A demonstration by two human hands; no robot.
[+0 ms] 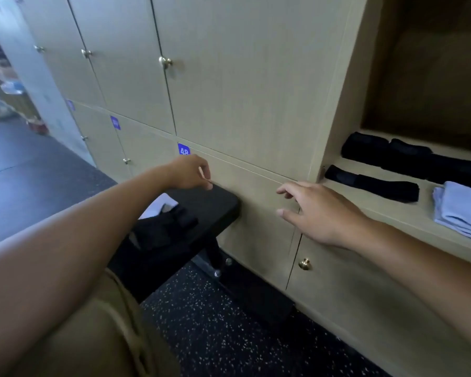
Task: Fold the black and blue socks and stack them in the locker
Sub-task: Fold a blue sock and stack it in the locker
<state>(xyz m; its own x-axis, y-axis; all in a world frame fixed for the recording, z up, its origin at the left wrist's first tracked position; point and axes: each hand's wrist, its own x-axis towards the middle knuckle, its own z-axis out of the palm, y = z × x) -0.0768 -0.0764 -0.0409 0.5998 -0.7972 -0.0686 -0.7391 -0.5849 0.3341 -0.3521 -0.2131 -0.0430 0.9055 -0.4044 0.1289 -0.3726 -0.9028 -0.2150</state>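
Locker (408,213) interior dim, blue socks (462,210) cropped

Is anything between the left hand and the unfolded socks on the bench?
Nothing visible. The left hand hovers above the bench's far end, holding nothing, and the black socks lie uncovered nearer the person, partly over a light blue sock.

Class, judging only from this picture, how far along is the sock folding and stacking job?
Done: folded black socks and a stack of folded blue socks already lie on the open locker shelf. In hand: nothing; the left hand and right hand are both empty, reaching over the bench. Left: loose black socks and a pale piece on the black bench are not yet folded or stacked.
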